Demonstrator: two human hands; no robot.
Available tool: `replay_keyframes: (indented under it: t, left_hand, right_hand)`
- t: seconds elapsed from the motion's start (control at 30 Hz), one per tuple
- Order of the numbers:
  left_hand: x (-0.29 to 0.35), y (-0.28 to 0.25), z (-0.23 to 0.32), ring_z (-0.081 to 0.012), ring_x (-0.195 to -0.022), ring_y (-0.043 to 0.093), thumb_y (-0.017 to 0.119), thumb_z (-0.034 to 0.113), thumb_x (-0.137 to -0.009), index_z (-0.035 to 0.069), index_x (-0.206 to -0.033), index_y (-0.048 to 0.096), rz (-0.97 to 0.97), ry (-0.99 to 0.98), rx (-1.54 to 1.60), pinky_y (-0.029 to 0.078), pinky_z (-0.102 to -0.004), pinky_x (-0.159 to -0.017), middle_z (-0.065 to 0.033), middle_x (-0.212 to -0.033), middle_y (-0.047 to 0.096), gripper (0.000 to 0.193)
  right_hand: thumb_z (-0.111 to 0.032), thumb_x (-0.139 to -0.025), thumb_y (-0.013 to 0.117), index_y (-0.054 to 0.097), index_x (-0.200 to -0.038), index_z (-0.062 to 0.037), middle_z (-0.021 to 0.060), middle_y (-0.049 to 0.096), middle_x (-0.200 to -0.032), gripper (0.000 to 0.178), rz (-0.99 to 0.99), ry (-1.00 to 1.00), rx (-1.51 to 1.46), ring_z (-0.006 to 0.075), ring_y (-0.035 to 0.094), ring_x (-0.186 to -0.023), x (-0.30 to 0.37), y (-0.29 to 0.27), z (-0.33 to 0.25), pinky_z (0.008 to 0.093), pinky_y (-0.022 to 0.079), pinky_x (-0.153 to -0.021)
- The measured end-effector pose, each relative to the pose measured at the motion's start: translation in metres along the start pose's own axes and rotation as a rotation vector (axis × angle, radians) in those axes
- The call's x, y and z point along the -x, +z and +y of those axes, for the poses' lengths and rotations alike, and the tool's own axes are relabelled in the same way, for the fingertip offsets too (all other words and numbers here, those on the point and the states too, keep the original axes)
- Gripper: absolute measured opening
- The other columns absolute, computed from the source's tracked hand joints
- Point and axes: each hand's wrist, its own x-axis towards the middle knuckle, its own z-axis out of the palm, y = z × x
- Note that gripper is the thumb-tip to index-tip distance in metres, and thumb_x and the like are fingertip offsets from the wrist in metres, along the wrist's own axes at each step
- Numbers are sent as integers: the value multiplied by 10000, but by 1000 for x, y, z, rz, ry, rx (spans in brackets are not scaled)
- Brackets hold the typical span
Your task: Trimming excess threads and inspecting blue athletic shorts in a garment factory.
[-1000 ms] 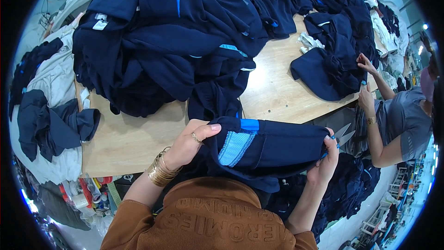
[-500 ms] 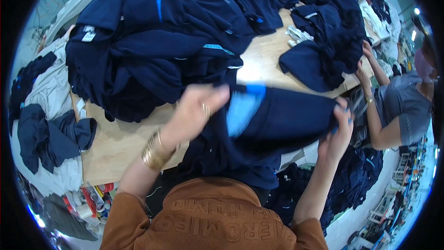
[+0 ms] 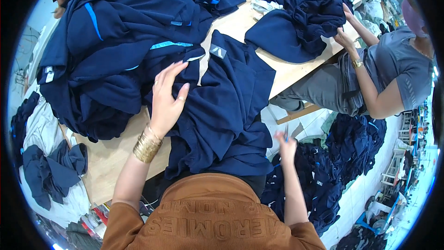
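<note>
A navy garment [image 3: 222, 97] lies spread in front of me, from the table down over its near edge to my lap. A small grey patch [image 3: 218, 51] shows at its far end. My left hand [image 3: 167, 97], with rings and a gold bracelet, is open with fingers apart, over the garment's left side next to the big pile. Off the garment's right side, my right hand [image 3: 286, 148] is lowered and closed. Something small and blue shows at its fingers, too blurred to name.
A big pile of navy garments [image 3: 106, 60] covers the table's [image 3: 111, 162] left side. At right a co-worker [image 3: 384, 74] handles another navy garment [image 3: 296, 32]. Navy clothes [image 3: 333, 171] are heaped on the floor at lower right. Pale cloth and dark garments [image 3: 51, 171] lie at left.
Both hands have let go of the garment they held raised; a navy garment now lies spread out flat. My right hand has dropped down and left; my left has moved left and opened.
</note>
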Motion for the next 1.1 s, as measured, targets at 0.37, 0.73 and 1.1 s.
replay_keyframes:
  t: [0.37,0.73,1.1]
  left_hand:
    - [47,17,67,-177,-1002,597,657,138,-829,68,-1212,511,-767,-432,878,475,-306,-863,-102,-1055,608,415]
    - [9,14,16,-88,-858,573,559,308,-916,-19,-1026,620,-133,-692,1016,455,-232,-780,-28,-968,640,351]
    - [30,13,-22,-75,-732,507,547,297,-923,-41,-941,621,4,-639,658,432,-233,-693,-9,-790,611,346]
  right_hand:
    - [-96,-776,703,590,-803,-31,-9,575,-659,134,-228,-33,-518,67,526,-524,50,-16,-127,190,396,-481]
    - [-79,-796,653,668,-1010,-73,0,638,-890,215,-377,-555,-90,49,513,-727,45,40,-221,185,377,-630]
    - [-110,-750,698,655,-972,-34,75,637,-934,238,-390,-706,134,113,589,-805,5,90,-189,237,436,-656]
